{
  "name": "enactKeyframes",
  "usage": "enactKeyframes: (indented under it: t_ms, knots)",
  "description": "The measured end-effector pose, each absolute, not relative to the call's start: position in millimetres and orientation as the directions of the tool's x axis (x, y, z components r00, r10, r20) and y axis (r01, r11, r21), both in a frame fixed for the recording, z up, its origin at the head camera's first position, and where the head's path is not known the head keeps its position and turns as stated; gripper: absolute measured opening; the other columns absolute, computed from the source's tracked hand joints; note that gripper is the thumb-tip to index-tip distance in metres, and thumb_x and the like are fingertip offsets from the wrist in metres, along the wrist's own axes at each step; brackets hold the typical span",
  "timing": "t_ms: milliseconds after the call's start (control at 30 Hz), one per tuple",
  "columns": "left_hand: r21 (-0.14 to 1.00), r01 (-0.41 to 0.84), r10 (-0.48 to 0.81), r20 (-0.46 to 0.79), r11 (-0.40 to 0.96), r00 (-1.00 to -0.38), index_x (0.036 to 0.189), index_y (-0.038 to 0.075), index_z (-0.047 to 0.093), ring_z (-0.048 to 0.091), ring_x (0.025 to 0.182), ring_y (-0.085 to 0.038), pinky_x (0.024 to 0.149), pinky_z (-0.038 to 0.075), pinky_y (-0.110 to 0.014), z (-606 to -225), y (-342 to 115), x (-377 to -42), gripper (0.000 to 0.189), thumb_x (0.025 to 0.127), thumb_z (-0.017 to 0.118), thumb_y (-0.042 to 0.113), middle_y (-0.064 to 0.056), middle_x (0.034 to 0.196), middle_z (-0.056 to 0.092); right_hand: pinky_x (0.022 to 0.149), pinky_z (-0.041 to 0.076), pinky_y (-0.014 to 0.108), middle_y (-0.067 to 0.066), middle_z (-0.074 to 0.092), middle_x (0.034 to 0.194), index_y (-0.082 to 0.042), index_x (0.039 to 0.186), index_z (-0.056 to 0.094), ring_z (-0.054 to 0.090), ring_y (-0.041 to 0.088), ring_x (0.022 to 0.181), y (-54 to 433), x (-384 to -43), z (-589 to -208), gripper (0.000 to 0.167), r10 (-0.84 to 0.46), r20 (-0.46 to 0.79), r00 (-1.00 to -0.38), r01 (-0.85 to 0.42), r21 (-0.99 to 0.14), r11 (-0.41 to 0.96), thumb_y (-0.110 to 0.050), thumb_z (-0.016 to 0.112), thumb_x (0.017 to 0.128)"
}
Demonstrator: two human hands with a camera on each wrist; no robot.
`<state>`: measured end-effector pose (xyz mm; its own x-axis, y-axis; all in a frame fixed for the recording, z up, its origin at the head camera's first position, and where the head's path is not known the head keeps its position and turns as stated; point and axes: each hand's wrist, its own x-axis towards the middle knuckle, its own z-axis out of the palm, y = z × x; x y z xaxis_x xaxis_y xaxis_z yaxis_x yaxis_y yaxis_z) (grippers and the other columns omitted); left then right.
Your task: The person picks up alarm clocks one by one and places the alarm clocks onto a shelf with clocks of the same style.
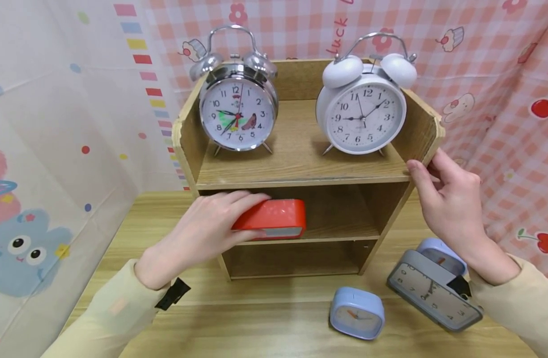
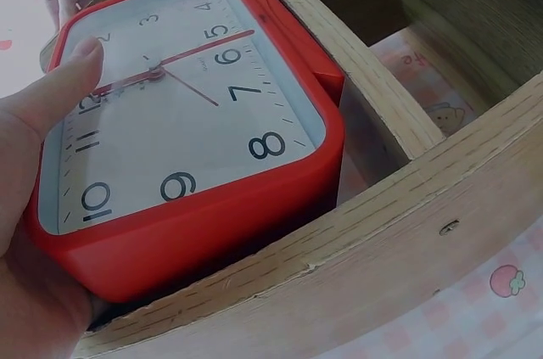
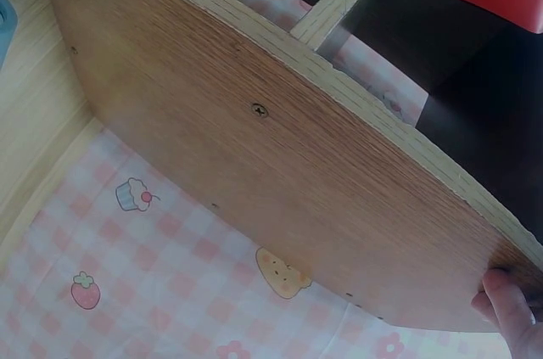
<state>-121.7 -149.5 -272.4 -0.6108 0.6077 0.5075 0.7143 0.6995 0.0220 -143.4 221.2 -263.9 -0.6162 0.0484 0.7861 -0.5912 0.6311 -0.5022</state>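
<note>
Red clock [image 2: 195, 104] sits in the left hand [image 1: 202, 221], fingers and thumb curled round it, at the left of the middle compartment of the wooden shelf unit [image 1: 291, 161]. The right hand [image 1: 457, 201] pinches the unit's right side. Silver [image 1: 238, 112] and white alarm clocks [image 1: 367, 112] stand above; a blue clock [image 1: 357, 313] rests on the counter [image 1: 256, 318].

Bright head view, soft diffuse light, shadowed shelf interior [image 1: 343, 214], duller, hazy wrist views
</note>
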Motion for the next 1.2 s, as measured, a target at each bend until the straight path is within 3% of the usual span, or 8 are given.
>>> enactKeyframes:
  t_ms: [433, 667, 867, 1067, 1200]
  knots:
    - [-0.027, 0.721, 0.618, 0.537, 0.693, -0.574, 0.132, 0.013, 0.071, 0.077, 0.092, -0.024, 0.073, 0.062, -0.038, -275, -150, -125, 0.059, 0.08, 0.093, 0.033, -0.005, 0.115, 0.078, 0.077, 0.045, -0.006, -0.05, 0.058, 0.095, 0.008, 0.106, 0.072, 0.06, -0.031, 0.092, 221, -143, -263, 0.019, 0.056, 0.778, -0.626, -0.576, -0.509, 0.639, -0.009, 0.066, 0.103]
    - [-0.192, 0.739, 0.643, 0.658, 0.646, -0.392, 0.128, 0.017, 0.075, 0.076, 0.094, -0.025, 0.076, 0.063, -0.038, -282, -149, -126, 0.058, 0.077, 0.095, 0.034, -0.005, 0.116, 0.078, 0.078, 0.045, -0.005, -0.049, 0.058, 0.096, 0.009, 0.108, 0.072, 0.06, -0.031, 0.092, 221, -143, -263, 0.019, 0.054, 0.78, -0.624, -0.581, -0.508, 0.636, -0.009, 0.066, 0.103]
    - [-0.356, 0.689, 0.661, 0.712, 0.631, -0.237, 0.123, 0.013, 0.075, 0.074, 0.097, -0.023, 0.077, 0.063, -0.034, -288, -147, -126, 0.055, 0.075, 0.096, 0.03, -0.007, 0.119, 0.077, 0.078, 0.046, -0.005, -0.049, 0.058, 0.096, 0.009, 0.109, 0.072, 0.06, -0.03, 0.092, 221, -143, -262, 0.02, 0.056, 0.776, -0.628, -0.579, -0.513, 0.634, -0.01, 0.065, 0.103]
    - [-0.46, 0.635, 0.685, 0.712, 0.621, -0.155, 0.122, 0.009, 0.076, 0.074, 0.099, -0.024, 0.077, 0.062, -0.032, -293, -146, -128, 0.048, 0.08, 0.093, 0.026, -0.006, 0.116, 0.079, 0.078, 0.046, -0.005, -0.048, 0.059, 0.096, 0.009, 0.109, 0.072, 0.06, -0.03, 0.091, 221, -143, -263, 0.02, 0.057, 0.775, -0.629, -0.578, -0.516, 0.632, -0.009, 0.066, 0.103]
    - [-0.497, 0.606, 0.704, 0.693, 0.621, -0.154, 0.127, 0.009, 0.073, 0.074, 0.102, -0.024, 0.073, 0.061, -0.031, -295, -148, -130, 0.038, 0.091, 0.082, 0.02, -0.006, 0.12, 0.079, 0.078, 0.046, -0.005, -0.047, 0.059, 0.096, 0.008, 0.11, 0.072, 0.06, -0.03, 0.092, 221, -143, -264, 0.02, 0.055, 0.778, -0.626, -0.582, -0.512, 0.632, -0.009, 0.065, 0.103]
